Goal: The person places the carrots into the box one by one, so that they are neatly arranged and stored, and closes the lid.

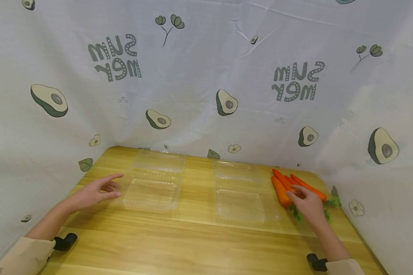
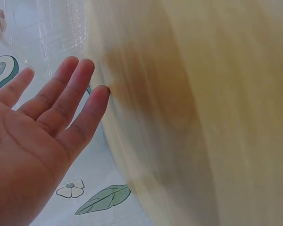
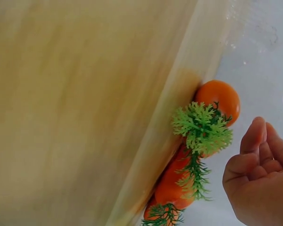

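Note:
My left hand hovers beside the left edge of a clear plastic clamshell box, fingers spread and holding nothing. In the left wrist view its palm faces the camera, with the box's clear wall beyond the fingertips. At the right, my right hand is over a bunch of orange carrots with green leafy tops. Its fingers are loosely bent, and the right wrist view shows this hand apart from the carrots, gripping none.
A second clear clamshell box lies with its lid back, between the first box and the carrots. Both boxes stand on a wooden table. A white curtain with avocado prints hangs around the table's back and sides.

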`<action>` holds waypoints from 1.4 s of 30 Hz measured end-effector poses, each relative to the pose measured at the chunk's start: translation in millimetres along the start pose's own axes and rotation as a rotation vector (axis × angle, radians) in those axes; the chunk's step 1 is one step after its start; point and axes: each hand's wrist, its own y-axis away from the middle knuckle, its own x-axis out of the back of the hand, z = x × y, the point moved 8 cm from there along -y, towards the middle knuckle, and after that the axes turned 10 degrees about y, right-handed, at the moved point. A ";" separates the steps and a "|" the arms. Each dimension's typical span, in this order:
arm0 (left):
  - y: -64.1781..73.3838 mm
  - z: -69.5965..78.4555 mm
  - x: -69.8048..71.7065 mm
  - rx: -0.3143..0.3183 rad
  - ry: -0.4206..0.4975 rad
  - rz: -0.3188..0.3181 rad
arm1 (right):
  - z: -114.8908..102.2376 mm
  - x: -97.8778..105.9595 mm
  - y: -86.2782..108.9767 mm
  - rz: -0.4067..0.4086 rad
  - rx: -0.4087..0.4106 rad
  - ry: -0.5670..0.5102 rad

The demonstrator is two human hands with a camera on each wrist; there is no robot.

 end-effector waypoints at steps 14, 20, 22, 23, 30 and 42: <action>2.2 -4.1 1.9 0.007 -0.035 0.025 | 4.1 -4.3 0.4 -0.064 -0.032 0.031; 0.9 -6.6 0.2 0.013 -0.037 0.025 | 9.6 -6.2 2.4 -0.100 -0.064 0.042; 0.8 -6.7 -0.1 0.014 -0.037 0.027 | 12.1 -7.2 2.6 -0.108 -0.076 0.050; 0.8 -6.6 -0.2 0.015 -0.038 0.026 | 13.0 -7.6 2.5 -0.111 -0.080 0.052; 2.0 -5.2 -1.0 0.027 -0.028 0.013 | 17.1 -9.3 2.8 -0.128 -0.102 0.055; 3.3 -3.2 -0.8 0.018 -0.036 0.019 | 23.7 -12.2 -0.8 -0.168 -0.135 0.095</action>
